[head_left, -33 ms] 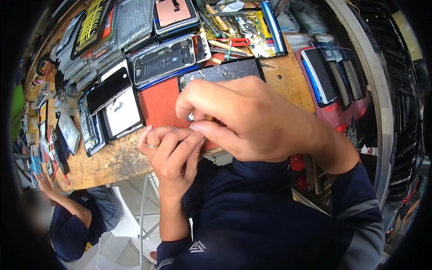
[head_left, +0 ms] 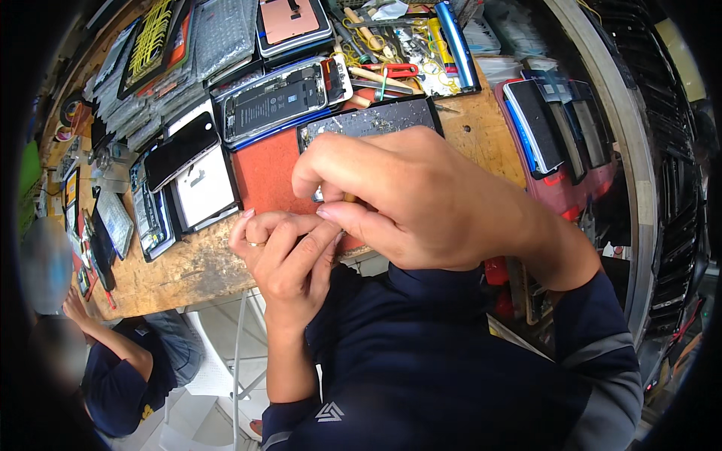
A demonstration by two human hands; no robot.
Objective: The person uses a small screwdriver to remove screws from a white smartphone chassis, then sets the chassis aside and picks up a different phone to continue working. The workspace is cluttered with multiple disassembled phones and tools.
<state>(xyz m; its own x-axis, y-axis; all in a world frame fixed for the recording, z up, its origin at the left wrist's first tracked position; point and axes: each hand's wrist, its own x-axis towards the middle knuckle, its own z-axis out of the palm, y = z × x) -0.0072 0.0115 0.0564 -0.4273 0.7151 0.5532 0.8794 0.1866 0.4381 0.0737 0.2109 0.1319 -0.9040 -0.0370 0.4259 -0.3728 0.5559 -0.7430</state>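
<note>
The right hand (head_left: 421, 199) is closed, fingertips pinched on a small tool shaft (head_left: 350, 197), and the left hand (head_left: 289, 252) is curled shut against it at seven o'clock. A cracked phone panel (head_left: 372, 120) lies at twelve o'clock on the red mat (head_left: 267, 173), long axis nine-to-three, nearer the right hand.

Just beyond the grip, an opened phone (head_left: 274, 105) face up on the wooden counter (head_left: 188, 263); farther back, red-handled cutters (head_left: 397, 71) and a blue tube (head_left: 449, 45); far left, seated person (head_left: 113, 368).
</note>
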